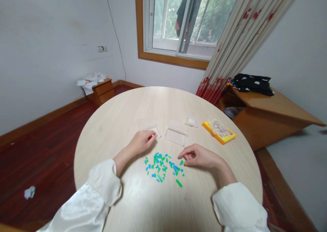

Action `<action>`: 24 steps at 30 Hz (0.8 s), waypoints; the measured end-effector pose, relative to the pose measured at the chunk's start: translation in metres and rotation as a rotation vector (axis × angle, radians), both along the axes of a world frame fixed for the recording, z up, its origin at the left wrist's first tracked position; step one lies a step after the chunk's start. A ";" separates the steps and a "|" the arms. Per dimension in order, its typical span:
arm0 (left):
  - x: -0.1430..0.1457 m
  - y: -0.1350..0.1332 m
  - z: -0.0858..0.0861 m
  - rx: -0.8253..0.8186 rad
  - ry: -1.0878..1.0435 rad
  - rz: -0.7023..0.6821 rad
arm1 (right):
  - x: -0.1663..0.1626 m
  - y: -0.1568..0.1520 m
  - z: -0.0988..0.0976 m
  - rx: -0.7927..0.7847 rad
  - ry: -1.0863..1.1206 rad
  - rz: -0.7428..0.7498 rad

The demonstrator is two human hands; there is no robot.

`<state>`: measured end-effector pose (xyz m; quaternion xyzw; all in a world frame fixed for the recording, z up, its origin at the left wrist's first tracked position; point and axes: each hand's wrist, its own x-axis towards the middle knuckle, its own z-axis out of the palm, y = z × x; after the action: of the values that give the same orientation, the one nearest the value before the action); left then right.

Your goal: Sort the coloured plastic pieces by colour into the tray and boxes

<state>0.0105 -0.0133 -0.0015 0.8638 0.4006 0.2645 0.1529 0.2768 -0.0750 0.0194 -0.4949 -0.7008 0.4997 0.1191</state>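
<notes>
Small green and blue plastic building bricks (159, 162) lie scattered in a loose pile on the round table. Over the near left part of one clear plastic box (157, 133) is my left hand (142, 141), its fingers bent and pressed together. Whatever they might pinch is too small to make out. My right hand (201, 156) hovers by the pile's right edge, thumb and forefinger apart, with no piece visible between them. A second clear plastic box (175, 136) stands between the hands, farther back. One longer green piece (178, 183) lies apart, nearer to me.
The pale round table (122, 123) carries a small clear packet (190, 122) and a yellow box (221, 131) at the back right. Beyond it, a tilted wooden cabinet (276, 106) holds dark cloth. A wooden drawer unit (103, 90) with papers stands at the left wall.
</notes>
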 end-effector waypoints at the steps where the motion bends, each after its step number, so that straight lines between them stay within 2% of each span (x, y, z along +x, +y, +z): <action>1: 0.000 -0.002 0.002 -0.026 -0.019 -0.018 | -0.001 0.000 -0.002 -0.019 -0.014 0.021; 5: 0.001 -0.011 0.011 -0.182 -0.105 -0.088 | -0.005 0.002 -0.008 -0.007 -0.073 0.060; 9: 0.001 -0.013 0.012 -0.348 -0.072 -0.200 | -0.007 0.003 -0.007 0.081 -0.059 0.062; 13: -0.001 -0.011 0.005 -0.347 0.020 -0.321 | -0.013 0.003 -0.005 0.155 0.073 0.015; 18: 0.000 -0.011 -0.001 -0.337 0.146 -0.391 | -0.028 0.004 -0.015 0.017 0.132 -0.129; 24: 0.002 -0.017 0.001 -0.405 0.178 -0.409 | -0.036 0.004 -0.020 -0.020 0.181 -0.139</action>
<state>0.0126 -0.0303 -0.0003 0.8983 0.2748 0.0663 0.3363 0.2409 -0.0707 -0.0011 -0.4963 -0.6463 0.5397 0.2114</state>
